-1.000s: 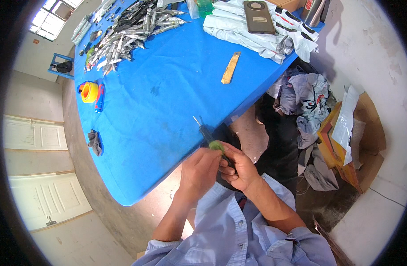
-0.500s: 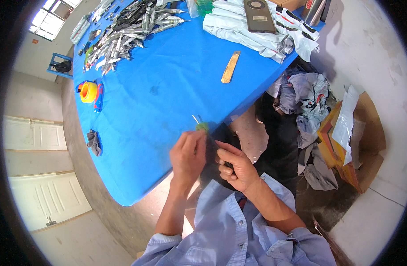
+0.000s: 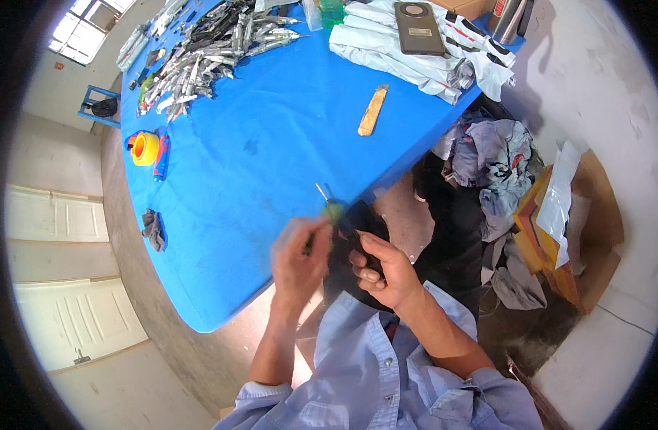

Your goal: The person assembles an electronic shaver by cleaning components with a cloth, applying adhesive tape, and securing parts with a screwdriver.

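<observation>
Over the near edge of the table, my left hand is blurred by motion, its fingers curled around a green-handled tool with a thin metal shaft pointing up and away. The tool's exact kind is too smeared to tell. Close beside it, my right hand is closed around a dark, long object, thumb along its side. Its lower end is hidden in my palm. The two held things nearly meet, and whether they touch cannot be made out.
The blue-covered table bears a heap of silvery pen-like pieces, yellow tape, a grey cloth, a wooden-looking strip and a phone on white bags. An open carton stands right.
My left hand has shifted slightly and blurred more, with its fingers lower against the green part. More of the dark object in my right hand shows above the thumb.
</observation>
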A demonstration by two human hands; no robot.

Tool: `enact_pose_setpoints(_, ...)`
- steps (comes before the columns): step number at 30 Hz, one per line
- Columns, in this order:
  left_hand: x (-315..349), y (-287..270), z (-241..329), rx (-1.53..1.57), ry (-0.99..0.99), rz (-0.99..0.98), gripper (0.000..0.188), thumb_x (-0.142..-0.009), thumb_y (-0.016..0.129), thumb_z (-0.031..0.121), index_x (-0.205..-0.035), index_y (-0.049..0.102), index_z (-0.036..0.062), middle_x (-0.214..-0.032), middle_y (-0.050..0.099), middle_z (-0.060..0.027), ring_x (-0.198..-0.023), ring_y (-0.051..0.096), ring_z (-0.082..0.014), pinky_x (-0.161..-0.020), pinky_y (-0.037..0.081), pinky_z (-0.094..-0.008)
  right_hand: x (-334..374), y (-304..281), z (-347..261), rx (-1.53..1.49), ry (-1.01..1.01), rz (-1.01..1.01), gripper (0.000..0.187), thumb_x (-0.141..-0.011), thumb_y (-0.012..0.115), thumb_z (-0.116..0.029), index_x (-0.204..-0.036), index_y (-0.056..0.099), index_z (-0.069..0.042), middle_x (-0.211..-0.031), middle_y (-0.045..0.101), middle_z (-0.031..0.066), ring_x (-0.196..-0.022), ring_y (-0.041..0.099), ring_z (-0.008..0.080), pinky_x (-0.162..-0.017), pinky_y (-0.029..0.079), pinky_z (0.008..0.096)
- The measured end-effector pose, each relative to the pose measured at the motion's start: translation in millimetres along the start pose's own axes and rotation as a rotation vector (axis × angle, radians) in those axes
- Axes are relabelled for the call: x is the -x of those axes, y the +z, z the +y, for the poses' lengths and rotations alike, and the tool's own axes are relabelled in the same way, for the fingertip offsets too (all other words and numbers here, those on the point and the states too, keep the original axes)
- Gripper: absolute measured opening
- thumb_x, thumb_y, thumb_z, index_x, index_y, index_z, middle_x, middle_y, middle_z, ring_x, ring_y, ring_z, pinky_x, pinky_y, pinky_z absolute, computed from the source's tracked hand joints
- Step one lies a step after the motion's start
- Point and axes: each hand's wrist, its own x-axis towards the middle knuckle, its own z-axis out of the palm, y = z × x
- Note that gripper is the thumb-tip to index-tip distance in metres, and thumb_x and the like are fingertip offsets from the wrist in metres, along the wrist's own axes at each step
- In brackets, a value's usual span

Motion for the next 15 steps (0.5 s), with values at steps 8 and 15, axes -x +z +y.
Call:
enact_pose_setpoints(8, -8, 18, -4, -0.029, -0.008, -0.004, 0.01, -0.093, 0.072, -0.003, -0.103, 0.073, 0.0002, -0.093, 0.073, -0.0149, -0.077, 0.071, -0.0274, -0.068, 0.055, -0.0349, 3, 5, 0, -0.044, 0.0, 0.05, 0.022, -0.106, 0.062, -0.028, -0.125, 0.063, -0.016, -0.084, 0.059, -0.0014, -0.055, 0.047, 0.0043, -0.044, 0.031, 0.0177)
enact_pose_setpoints(15, 20, 20, 6, 0.0, 0.005, -0.096, 0.012, -0.091, 0.073, -0.005, -0.101, 0.074, 0.0006, -0.095, 0.074, -0.0154, -0.084, 0.075, -0.0292, -0.072, 0.058, -0.0353, 0, 2, -2, 0.002, -0.01, 0.007, 0.022, -0.112, 0.05, -0.028, -0.125, 0.062, -0.015, -0.086, 0.057, -0.0012, -0.055, 0.044, 0.0028, -0.044, 0.029, 0.0156)
